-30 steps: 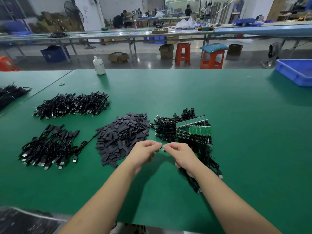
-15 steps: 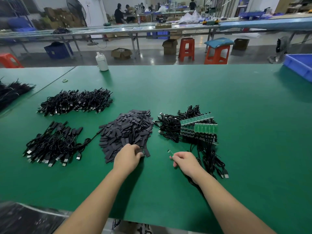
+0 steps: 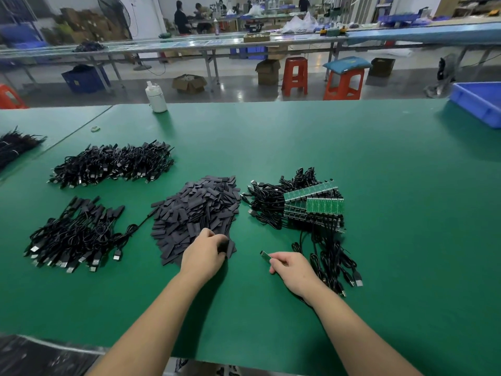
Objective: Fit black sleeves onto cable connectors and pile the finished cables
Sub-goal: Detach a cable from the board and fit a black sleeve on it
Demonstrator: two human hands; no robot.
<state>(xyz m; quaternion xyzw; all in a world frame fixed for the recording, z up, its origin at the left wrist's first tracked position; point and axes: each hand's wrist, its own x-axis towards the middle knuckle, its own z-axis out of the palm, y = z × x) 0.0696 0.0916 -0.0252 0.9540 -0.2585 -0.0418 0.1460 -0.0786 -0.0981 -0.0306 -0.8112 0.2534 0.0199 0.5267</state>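
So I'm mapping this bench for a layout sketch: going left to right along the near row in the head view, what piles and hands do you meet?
Sleeved cable pile → black sleeve pile → left hand, pinching a sleeve at that pile's near edge → right hand, holding a connector → unsleeved cables with green boards.

Left hand point(image 3: 204, 256) pinches a sleeve at the sleeve pile point(image 3: 195, 215); right hand point(image 3: 291, 268) holds a connector point(image 3: 265, 255) above the green counter point(image 3: 379, 185).

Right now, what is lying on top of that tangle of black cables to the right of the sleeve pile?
Strips of small green circuit boards lie stacked across the cable tangle, each strip a row of joined boards. The cables directly beneath them are covered, so how they connect cannot be seen.
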